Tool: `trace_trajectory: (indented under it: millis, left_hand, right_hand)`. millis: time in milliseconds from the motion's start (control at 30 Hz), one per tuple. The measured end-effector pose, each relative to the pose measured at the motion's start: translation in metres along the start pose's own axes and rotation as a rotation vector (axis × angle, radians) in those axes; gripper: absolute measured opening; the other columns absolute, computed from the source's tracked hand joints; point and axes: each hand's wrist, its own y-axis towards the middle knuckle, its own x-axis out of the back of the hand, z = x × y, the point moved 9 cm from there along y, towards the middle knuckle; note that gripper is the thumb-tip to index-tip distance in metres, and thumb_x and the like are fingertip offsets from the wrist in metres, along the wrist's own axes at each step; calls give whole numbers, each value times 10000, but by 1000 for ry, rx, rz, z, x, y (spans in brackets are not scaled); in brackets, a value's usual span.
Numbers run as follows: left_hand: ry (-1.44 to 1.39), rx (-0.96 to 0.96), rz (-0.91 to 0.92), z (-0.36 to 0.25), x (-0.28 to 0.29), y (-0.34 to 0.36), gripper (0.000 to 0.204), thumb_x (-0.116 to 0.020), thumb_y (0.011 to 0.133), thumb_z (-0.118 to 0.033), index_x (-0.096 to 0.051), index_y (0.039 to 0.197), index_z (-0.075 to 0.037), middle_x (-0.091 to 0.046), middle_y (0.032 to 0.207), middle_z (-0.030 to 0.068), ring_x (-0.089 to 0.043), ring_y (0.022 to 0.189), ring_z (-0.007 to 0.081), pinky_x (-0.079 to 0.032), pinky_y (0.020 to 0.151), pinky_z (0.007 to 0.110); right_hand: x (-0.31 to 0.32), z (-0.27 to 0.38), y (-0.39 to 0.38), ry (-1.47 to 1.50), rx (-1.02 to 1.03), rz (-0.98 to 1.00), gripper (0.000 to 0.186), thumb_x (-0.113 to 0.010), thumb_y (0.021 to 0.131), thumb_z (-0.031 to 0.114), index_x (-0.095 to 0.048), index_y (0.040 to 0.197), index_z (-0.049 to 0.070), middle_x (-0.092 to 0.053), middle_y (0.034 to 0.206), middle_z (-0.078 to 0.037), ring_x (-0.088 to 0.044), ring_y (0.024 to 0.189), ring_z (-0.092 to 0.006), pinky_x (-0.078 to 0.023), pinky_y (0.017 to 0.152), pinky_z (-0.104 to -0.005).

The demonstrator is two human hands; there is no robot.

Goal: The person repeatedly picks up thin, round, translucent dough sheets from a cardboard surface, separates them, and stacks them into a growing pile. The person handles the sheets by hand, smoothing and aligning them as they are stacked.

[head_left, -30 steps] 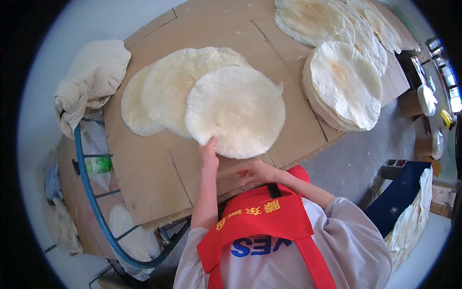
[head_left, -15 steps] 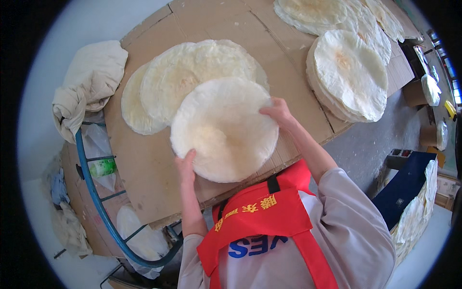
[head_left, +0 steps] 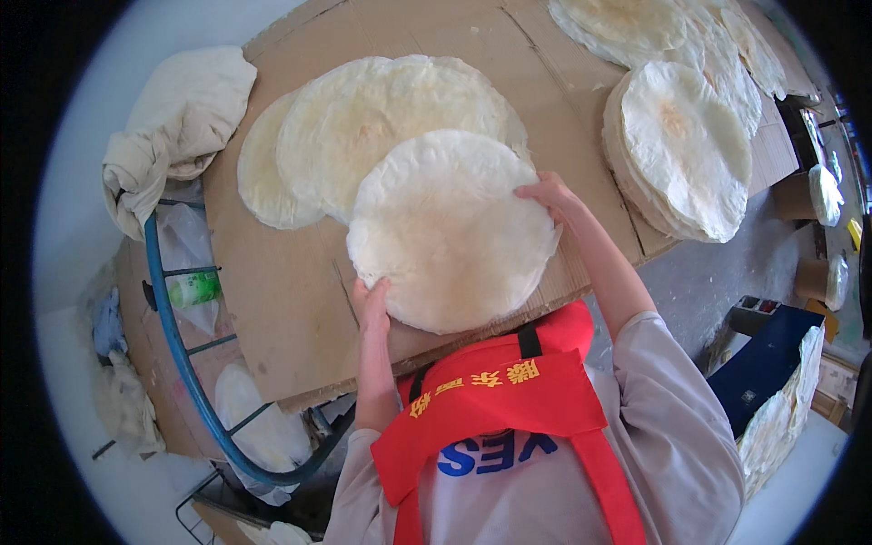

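Observation:
A large round, thin, cream-white flatbread lies nearly flat in front of me, at the near side of the cardboard-covered table. My left hand is closed on its lower left edge, thumb on top. The opposite edge, at the upper right, is pinched by my right hand, whose fingers are partly hidden beneath it. Just beyond, overlapping yellowish flatbreads are spread on the cardboard, and the held one covers part of them. I cannot tell whether the held piece is one sheet or more.
A thick stack of flatbreads stands to the right, with more spread sheets behind it. At the left are a bundled beige cloth and a curved blue metal frame. A dark blue box-like object stands at the lower right.
The held flatbread has gone from a sagging bowl shape to nearly flat. My hands still grip the same edges. The whole view has shifted slightly.

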Motion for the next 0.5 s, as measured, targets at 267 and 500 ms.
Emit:
trace_trajectory:
  millis: [267,500]
  left_hand:
    - [205,80,45,5,2,27,343,-522,757,0,-480,1096,24,-564,1028,109,-551,895,182,-438,786,308]
    - [44,152,130,-5,-12,-3,410,-568,752,-30,-455,1143,15,-555,1071,118,-550,953,208,-443,831,336]
  right_hand:
    - [23,-33,0,16,41,-107,354,-634,731,40,-513,1056,-31,-609,930,-127,-619,774,-234,-519,709,-369]
    - [9,-15,-32,-40,46,-51,383,-628,734,142,-521,1058,-33,-607,926,-121,-595,818,-192,-497,672,-306]
